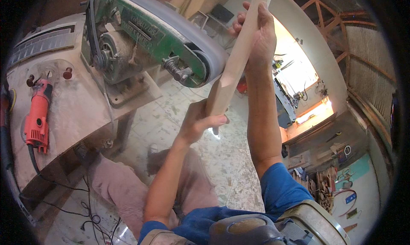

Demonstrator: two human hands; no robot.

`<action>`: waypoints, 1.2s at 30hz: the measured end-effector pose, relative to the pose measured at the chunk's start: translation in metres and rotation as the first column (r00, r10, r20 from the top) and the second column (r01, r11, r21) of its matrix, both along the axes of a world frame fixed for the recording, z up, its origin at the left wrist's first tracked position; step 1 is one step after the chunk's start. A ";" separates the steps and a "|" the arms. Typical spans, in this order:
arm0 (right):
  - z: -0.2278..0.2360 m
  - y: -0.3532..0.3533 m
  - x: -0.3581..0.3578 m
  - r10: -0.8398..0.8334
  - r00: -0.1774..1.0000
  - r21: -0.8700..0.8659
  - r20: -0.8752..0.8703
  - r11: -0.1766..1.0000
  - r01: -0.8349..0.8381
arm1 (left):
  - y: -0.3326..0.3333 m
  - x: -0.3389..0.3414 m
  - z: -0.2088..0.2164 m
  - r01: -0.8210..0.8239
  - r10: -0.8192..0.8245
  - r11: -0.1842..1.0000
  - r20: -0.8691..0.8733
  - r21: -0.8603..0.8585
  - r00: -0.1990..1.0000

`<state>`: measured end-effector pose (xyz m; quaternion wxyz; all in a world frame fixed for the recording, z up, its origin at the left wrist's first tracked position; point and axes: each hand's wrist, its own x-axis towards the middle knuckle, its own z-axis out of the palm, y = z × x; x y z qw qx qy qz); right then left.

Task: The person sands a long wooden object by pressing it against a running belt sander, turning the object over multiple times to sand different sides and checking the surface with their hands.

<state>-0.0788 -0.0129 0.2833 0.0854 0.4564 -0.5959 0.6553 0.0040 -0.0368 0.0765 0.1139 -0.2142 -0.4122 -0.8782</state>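
A long, pale piece of wood [239, 59] slants across the upper middle, its lower end thicker and squared. My left hand [197, 122] wraps around that lower end, thumb laid along it. Higher up, my right hand [262, 35] grips the wood from its right side, fingers curling round behind it. Just left of the wood is a green belt sander [166, 42] with a grey sanding belt [211, 59] over its front roller. The wood's left edge meets the belt's rounded end in view; whether they touch, I cannot tell.
The sander stands on a dusty workbench [72, 121]. A red power tool [37, 114] lies at the bench's left, its black cord [87, 211] trailing to the floor. Scrap wood [324, 187] is stacked at the right. A bright window [294, 48] is beyond my right arm.
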 end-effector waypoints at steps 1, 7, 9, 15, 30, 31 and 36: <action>-0.001 0.000 0.001 -0.001 1.000 0.003 -0.004 1.000 0.001 | 0.001 0.000 -0.001 0.004 -0.004 1.000 0.002 0.014 1.000; -0.003 -0.003 0.004 -0.020 0.999 0.012 -0.038 1.000 0.020 | 0.001 0.001 0.001 0.034 -0.034 0.999 -0.008 0.026 0.999; -0.002 -0.004 0.005 -0.042 0.998 0.021 -0.051 0.999 0.043 | 0.001 -0.002 0.000 0.048 -0.048 0.999 -0.031 0.018 0.998; -0.004 -0.006 0.003 -0.082 0.994 0.047 -0.067 0.995 0.085 | 0.007 -0.010 -0.007 0.103 -0.098 0.992 -0.068 0.073 0.993; -0.008 -0.009 0.005 -0.189 0.977 0.060 -0.094 0.979 0.195 | 0.012 -0.012 -0.011 0.177 -0.166 0.978 -0.101 0.110 0.981; -0.005 -0.010 0.005 -0.204 0.973 0.062 -0.111 0.975 0.212 | 0.011 -0.013 -0.009 0.201 -0.189 0.973 -0.110 0.113 0.976; -0.005 -0.011 0.007 -0.237 0.964 0.091 -0.122 0.964 0.248 | 0.011 -0.015 -0.013 0.253 -0.237 0.961 -0.147 0.107 0.960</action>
